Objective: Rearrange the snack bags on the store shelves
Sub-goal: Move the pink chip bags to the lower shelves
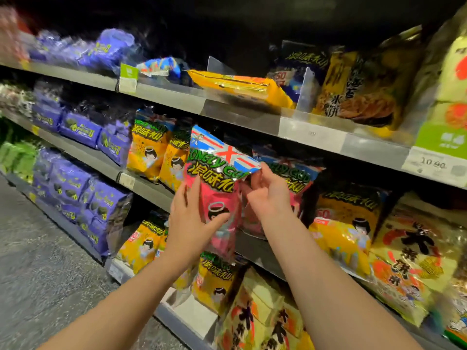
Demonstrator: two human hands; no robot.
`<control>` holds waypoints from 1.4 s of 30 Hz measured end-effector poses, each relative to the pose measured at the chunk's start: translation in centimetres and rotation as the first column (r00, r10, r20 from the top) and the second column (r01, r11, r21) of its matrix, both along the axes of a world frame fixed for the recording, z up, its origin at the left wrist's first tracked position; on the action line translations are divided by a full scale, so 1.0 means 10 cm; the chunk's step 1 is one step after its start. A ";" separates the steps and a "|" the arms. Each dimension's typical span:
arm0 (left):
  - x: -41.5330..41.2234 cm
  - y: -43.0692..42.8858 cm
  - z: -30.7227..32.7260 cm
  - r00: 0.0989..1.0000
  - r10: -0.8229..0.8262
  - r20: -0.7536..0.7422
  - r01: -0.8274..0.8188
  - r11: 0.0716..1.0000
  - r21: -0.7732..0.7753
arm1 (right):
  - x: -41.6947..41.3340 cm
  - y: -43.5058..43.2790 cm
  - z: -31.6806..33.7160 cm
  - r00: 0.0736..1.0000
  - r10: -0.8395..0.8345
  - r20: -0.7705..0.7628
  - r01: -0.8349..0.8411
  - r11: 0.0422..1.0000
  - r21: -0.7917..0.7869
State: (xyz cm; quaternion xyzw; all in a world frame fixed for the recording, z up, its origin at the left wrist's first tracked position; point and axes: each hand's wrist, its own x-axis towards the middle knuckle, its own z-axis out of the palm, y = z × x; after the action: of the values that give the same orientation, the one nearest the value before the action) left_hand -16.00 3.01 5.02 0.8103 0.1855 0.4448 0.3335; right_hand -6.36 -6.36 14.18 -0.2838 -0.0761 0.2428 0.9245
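A pink snack bag (218, 188) with a flag-patterned top stands tilted at the front of the middle shelf (151, 189). My left hand (188, 223) holds its left side, thumb across the front and fingers along the edge. My right hand (269, 192) pinches the bag's upper right corner. More pink bags (299, 180) of the same kind stand just behind and to the right. Yellow bags (151, 152) of the same brand stand upright to the left.
Purple bags (80, 127) fill the left of all shelves. A yellow bag (242, 87) lies flat on the top shelf beside clear dividers (305, 92). Rice-cracker bags (409, 251) crowd the right, more yellow bags (141, 246) sit below. Grey floor (38, 248) lies at lower left.
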 end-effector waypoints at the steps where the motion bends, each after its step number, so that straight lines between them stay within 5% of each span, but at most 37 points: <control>1: 0.08 0.09 -0.01 1.000 0.022 -0.002 -0.022 1.000 -0.016 | 0.07 0.09 0.02 1.000 0.011 -0.001 -0.011 1.000 0.003; 17: 1.25 0.79 -0.03 1.000 0.003 -0.030 -0.003 1.000 -0.009 | 1.18 0.75 0.03 0.994 0.004 -0.112 0.001 0.999 0.046; 22: 1.50 0.77 -0.12 1.000 0.015 0.007 -0.015 1.000 -0.022 | 1.16 0.87 -0.01 0.968 -0.119 0.219 0.187 0.928 -0.322; 25: 1.59 0.72 -0.17 0.999 0.040 0.034 -0.039 0.999 -0.021 | 1.01 0.82 -0.23 0.819 -0.014 0.574 0.424 0.688 -0.589; 28: 1.58 0.72 -0.24 0.999 0.018 0.036 -0.017 0.999 -0.044 | 0.77 0.75 -0.46 0.661 0.110 0.742 0.553 0.597 -0.581; 32: 1.42 0.67 -0.51 0.995 0.065 -0.079 -0.062 0.997 0.044 | 0.59 0.64 -0.74 0.620 0.250 0.744 0.578 0.496 -0.648; 42: 1.30 0.59 -0.68 0.967 0.047 -0.249 -0.045 0.999 0.015 | 0.38 0.54 -1.06 0.605 0.315 0.731 0.554 0.493 -0.671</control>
State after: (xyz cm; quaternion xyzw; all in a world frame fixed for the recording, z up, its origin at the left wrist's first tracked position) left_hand -3.02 8.90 -1.80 0.8568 0.2426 0.3480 0.2933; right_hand -2.57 -0.92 3.57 -0.7832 -0.3173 0.0206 0.5342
